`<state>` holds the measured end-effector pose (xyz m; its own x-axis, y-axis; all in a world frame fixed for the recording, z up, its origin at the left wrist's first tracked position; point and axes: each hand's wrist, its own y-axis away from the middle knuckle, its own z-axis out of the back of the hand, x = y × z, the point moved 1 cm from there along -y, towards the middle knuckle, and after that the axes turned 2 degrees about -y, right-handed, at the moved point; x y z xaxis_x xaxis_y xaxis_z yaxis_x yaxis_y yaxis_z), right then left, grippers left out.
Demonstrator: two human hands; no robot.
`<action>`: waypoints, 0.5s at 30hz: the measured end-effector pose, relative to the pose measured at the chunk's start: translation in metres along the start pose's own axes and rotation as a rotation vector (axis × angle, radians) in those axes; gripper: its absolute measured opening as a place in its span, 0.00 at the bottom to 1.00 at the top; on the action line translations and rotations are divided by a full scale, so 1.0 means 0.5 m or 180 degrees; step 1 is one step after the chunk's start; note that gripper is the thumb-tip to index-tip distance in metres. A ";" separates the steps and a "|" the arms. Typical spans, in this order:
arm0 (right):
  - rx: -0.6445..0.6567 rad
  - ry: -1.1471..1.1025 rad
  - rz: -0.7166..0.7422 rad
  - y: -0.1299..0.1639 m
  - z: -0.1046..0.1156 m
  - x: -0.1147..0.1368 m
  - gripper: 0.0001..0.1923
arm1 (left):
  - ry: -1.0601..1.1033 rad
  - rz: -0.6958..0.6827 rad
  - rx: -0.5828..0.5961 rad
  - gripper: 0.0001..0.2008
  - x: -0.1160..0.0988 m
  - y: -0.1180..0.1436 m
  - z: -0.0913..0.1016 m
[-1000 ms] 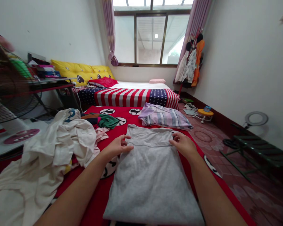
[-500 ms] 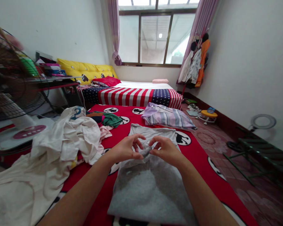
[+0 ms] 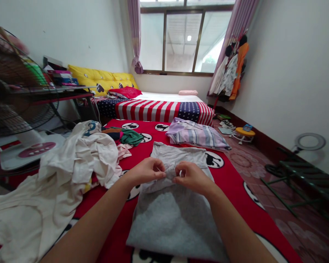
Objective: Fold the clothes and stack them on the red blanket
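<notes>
A light grey garment [image 3: 175, 219] lies spread lengthwise on a red patterned cloth [image 3: 235, 204] in front of me. Both my hands are over its middle, where the fabric is bunched. My left hand [image 3: 149, 171] pinches the cloth between thumb and fingers. Close beside it, my right hand [image 3: 192, 177] has thumb and fingertips together on the same bunched fabric. Past the garment's far end rests a folded lilac and grey striped piece of clothing [image 3: 197, 134].
At left lies a heap of cream clothes [image 3: 82, 164], with a green garment [image 3: 131, 137] beyond it. A fan [image 3: 24, 109] stands on the far left. Behind is a bed with a striped cover [image 3: 150, 109]. A dark green folding stool [image 3: 309, 179] and a yellow stool [image 3: 245, 131] stand at right.
My fingers have closed from a loose curl into pinches on the grey fabric. The view has shifted slightly, moving the surroundings a little to the right.
</notes>
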<state>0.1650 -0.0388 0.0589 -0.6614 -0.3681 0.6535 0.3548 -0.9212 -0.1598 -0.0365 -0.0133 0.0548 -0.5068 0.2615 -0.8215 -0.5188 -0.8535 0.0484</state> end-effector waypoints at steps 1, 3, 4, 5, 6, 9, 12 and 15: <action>-0.0053 -0.0100 0.0030 -0.001 0.001 0.003 0.05 | 0.0076 -0.0015 0.0045 0.17 0.000 0.001 0.000; -0.0179 -0.0431 0.0058 -0.004 0.000 0.010 0.06 | 0.0241 -0.0051 0.0274 0.26 -0.002 0.005 -0.004; -0.0246 -0.0657 0.0070 -0.006 -0.002 0.014 0.06 | 0.0290 -0.0103 0.0437 0.28 -0.003 0.007 -0.007; -0.0297 -0.0929 0.0098 -0.009 -0.006 0.018 0.05 | 0.0299 -0.0183 0.0572 0.28 -0.004 0.008 -0.009; -0.0315 -0.1228 0.0143 -0.011 -0.010 0.021 0.04 | 0.0286 -0.0283 0.0638 0.27 -0.003 0.008 -0.012; -0.0223 -0.1886 0.0267 -0.017 -0.012 0.016 0.16 | 0.0280 -0.0391 0.0398 0.18 0.014 -0.002 -0.015; -0.0494 -0.1425 0.0090 -0.013 0.027 -0.023 0.20 | 0.0262 -0.0017 -0.0160 0.12 0.047 -0.019 -0.005; -0.0715 -0.0058 -0.0623 0.008 0.091 -0.089 0.18 | 0.0132 0.0446 -0.0546 0.17 0.071 -0.024 0.014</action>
<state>0.2259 -0.0201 0.0631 -0.6901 -0.1802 0.7009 0.0651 -0.9800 -0.1878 -0.0530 0.0092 0.0292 -0.5351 0.1193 -0.8363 -0.3189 -0.9452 0.0692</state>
